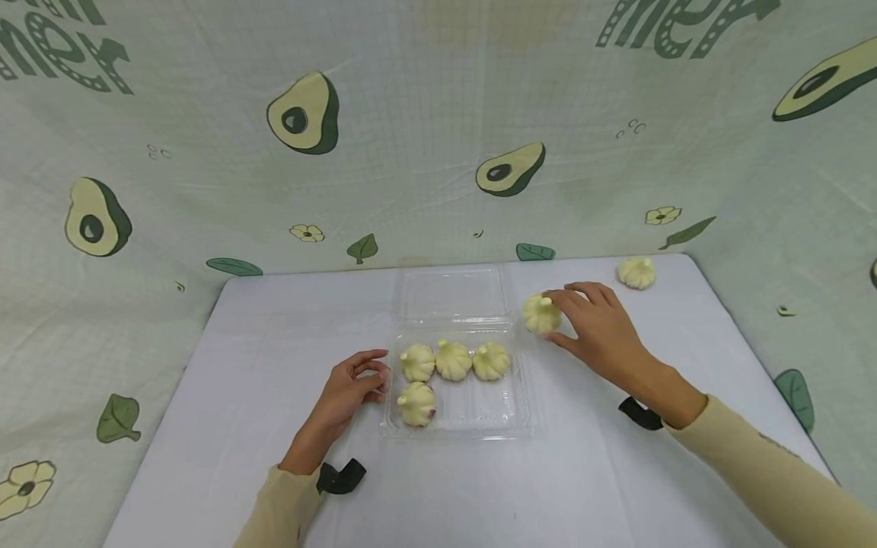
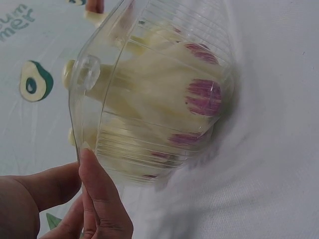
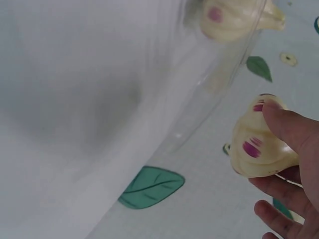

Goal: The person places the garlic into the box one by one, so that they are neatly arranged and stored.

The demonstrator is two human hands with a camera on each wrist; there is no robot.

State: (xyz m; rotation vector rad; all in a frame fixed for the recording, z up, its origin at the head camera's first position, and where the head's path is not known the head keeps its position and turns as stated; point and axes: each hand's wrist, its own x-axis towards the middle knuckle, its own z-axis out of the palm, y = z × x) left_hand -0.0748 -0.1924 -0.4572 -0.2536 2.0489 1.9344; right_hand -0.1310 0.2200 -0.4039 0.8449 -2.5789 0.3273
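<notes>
A clear plastic clamshell container [image 1: 479, 411] lies with its lid [image 1: 452, 293] folded back on the white table. Inside it sit several garlic bulbs [image 1: 454, 360]: three in a row across the back and one at the front left. My left hand [image 1: 346, 392] pinches the container's left rim between thumb and fingers, plainest in the left wrist view. In my right hand [image 1: 603, 331] is a garlic bulb [image 3: 259, 139] with purple streaks, held by thumb and fingertips off the table, just right of the container's back corner.
Another garlic bulb [image 1: 636, 273] rests near the table's back right corner. Behind and beside the white-covered table [image 1: 288, 327] hangs a cloth [image 1: 411, 114] printed with avocados and leaves. A black strap [image 1: 640, 413] shows at each wrist.
</notes>
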